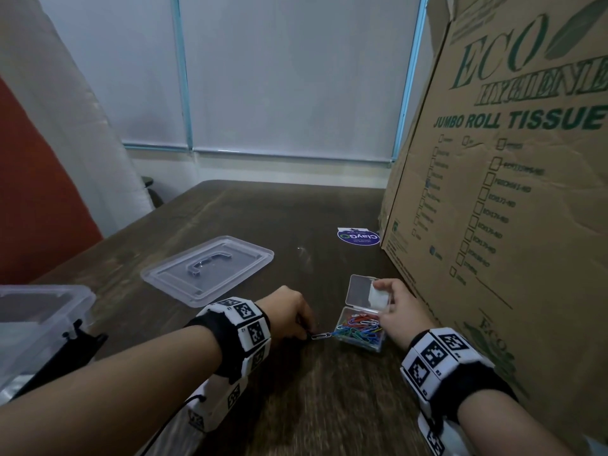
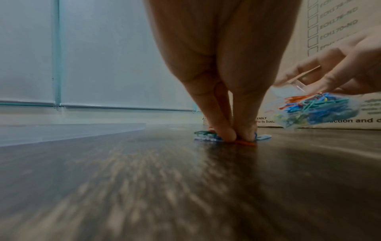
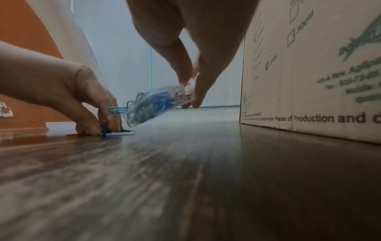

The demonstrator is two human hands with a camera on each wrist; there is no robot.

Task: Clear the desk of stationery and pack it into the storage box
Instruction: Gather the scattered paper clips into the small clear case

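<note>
Your left hand (image 1: 289, 312) pinches loose coloured wire paper clips (image 2: 208, 136) against the dark wooden desk (image 1: 296, 390); your right hand (image 1: 396, 312) grips the small clear plastic clip case (image 1: 360, 327), tilted and open. Slide them in low — keep the case mouth touching the desk; don't tip further.

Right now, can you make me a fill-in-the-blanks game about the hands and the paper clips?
1. The right hand holds the little clear case tilted, with its lid ____.
2. The left hand pinches paper clips against the ____.
3. The big lid lies ____ on the desk.

Missing words: open; desk; flat
</note>
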